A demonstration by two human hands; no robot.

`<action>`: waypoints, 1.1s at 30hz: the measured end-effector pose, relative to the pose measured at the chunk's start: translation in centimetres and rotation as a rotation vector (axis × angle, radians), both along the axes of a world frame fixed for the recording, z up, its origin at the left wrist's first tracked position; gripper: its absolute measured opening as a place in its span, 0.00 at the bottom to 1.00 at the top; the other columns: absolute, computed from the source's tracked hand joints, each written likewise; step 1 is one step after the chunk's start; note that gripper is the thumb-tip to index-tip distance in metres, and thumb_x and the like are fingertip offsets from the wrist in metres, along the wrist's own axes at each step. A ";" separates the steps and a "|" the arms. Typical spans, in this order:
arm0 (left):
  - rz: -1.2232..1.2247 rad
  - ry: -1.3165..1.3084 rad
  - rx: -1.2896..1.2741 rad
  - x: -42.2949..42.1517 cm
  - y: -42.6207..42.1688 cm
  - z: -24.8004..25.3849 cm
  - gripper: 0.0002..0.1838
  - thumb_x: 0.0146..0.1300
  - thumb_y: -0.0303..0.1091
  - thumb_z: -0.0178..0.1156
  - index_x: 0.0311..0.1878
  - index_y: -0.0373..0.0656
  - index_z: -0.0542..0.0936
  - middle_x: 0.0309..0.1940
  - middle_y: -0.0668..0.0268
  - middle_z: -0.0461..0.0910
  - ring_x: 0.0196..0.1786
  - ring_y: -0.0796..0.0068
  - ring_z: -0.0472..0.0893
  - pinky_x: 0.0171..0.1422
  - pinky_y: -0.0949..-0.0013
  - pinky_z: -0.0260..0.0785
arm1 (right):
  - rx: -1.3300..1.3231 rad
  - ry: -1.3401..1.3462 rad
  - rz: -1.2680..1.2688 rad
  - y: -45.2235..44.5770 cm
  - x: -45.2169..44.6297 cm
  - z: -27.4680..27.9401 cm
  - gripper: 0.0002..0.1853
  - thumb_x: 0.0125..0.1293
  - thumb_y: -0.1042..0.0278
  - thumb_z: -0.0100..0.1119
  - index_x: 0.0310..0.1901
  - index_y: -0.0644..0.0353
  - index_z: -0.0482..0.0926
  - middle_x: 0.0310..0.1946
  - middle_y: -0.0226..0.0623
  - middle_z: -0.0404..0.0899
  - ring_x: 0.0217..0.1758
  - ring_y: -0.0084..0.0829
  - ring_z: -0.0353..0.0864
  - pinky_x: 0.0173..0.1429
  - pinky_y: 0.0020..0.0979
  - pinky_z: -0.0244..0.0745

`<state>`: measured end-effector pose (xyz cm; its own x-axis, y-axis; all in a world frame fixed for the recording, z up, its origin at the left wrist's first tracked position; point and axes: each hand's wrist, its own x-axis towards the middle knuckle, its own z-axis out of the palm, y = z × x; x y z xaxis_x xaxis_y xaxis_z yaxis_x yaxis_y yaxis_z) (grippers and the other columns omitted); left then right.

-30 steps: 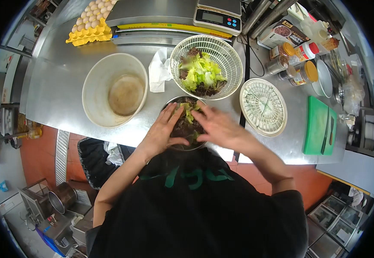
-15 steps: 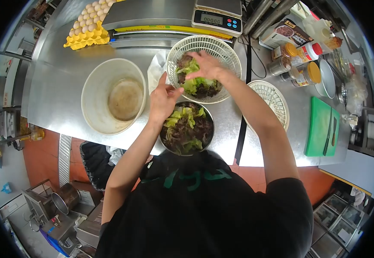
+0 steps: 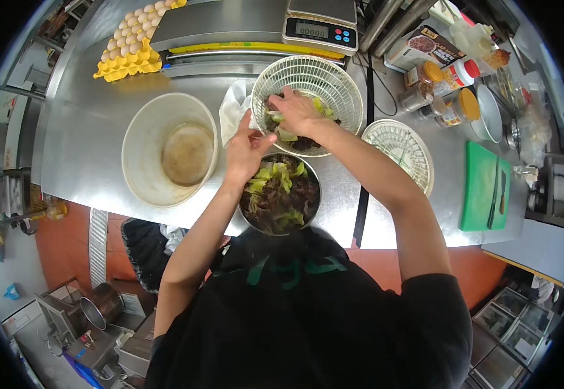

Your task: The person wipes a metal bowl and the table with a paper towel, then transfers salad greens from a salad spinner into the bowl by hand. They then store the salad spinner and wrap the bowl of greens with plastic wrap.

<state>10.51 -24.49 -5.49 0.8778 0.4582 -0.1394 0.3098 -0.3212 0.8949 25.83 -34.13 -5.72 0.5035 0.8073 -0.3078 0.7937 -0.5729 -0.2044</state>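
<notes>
A white slotted basket [image 3: 343, 97] holds green and dark red lettuce leaves [image 3: 288, 136]. My right hand [image 3: 295, 113] reaches down into it, its fingers curled around some of the leaves. Between the basket and a round metal bowl [image 3: 319, 194] is my left hand [image 3: 248, 148], fingers apart and empty, near the basket's lower left rim. Mixed lettuce [image 3: 278, 198] fills the metal bowl, which stands close to my body.
Left of my hands stands a white tub [image 3: 136, 155], with white paper [image 3: 233, 110] beside it. Eggs [image 3: 126, 42], a digital scale [image 3: 321, 30], a slotted lid [image 3: 405, 146], jars [image 3: 460, 107] and knives on a green board [image 3: 476, 188] surround the work area.
My right hand has left the metal bowl, moved up into the basket and closed on leaves there. My left hand has moved from the bowl to the basket's edge.
</notes>
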 end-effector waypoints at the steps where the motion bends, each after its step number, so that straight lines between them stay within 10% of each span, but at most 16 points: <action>1: 0.002 -0.006 -0.004 -0.4 0.1 0.1 0.36 0.57 0.38 0.67 0.67 0.38 0.65 0.36 0.55 0.83 0.38 0.65 0.83 0.45 0.66 0.75 | 0.057 0.029 -0.056 -0.4 0.3 1.1 0.31 0.51 0.67 0.66 0.59 0.51 0.68 0.56 0.50 0.65 0.56 0.47 0.72 0.59 0.42 0.73; 13: 0.246 -0.341 -0.027 -8.4 -1.8 1.9 0.19 0.64 0.33 0.60 0.56 0.34 0.76 0.41 0.55 0.81 0.44 0.68 0.80 0.53 0.68 0.71 | 0.612 0.240 -0.253 -7.4 -1.9 6.4 0.29 0.53 0.67 0.61 0.59 0.60 0.69 0.52 0.45 0.71 0.54 0.43 0.75 0.60 0.37 0.71; 18: -0.082 -0.384 0.133 -11.9 -1.6 1.3 0.32 0.68 0.52 0.49 0.66 0.37 0.67 0.64 0.47 0.65 0.66 0.52 0.64 0.70 0.56 0.52 | 0.630 0.122 0.096 -9.4 -12.6 7.3 0.21 0.55 0.66 0.64 0.50 0.53 0.70 0.49 0.40 0.67 0.49 0.43 0.75 0.47 0.40 0.78; 22: -0.188 -0.420 0.152 -12.1 -2.7 0.7 0.37 0.65 0.58 0.48 0.69 0.39 0.63 0.70 0.50 0.57 0.70 0.48 0.58 0.72 0.55 0.49 | 0.505 0.014 0.151 -9.1 -16.8 3.3 0.33 0.56 0.66 0.59 0.65 0.57 0.63 0.64 0.50 0.58 0.68 0.52 0.57 0.67 0.56 0.58; 33: -0.422 -0.181 0.572 -11.7 -3.9 0.2 0.47 0.49 0.48 0.68 0.72 0.50 0.59 0.73 0.54 0.51 0.75 0.51 0.51 0.76 0.43 0.38 | 0.267 0.078 0.196 -9.6 -17.0 1.6 0.38 0.53 0.60 0.67 0.65 0.53 0.61 0.70 0.53 0.48 0.75 0.52 0.44 0.70 0.63 0.49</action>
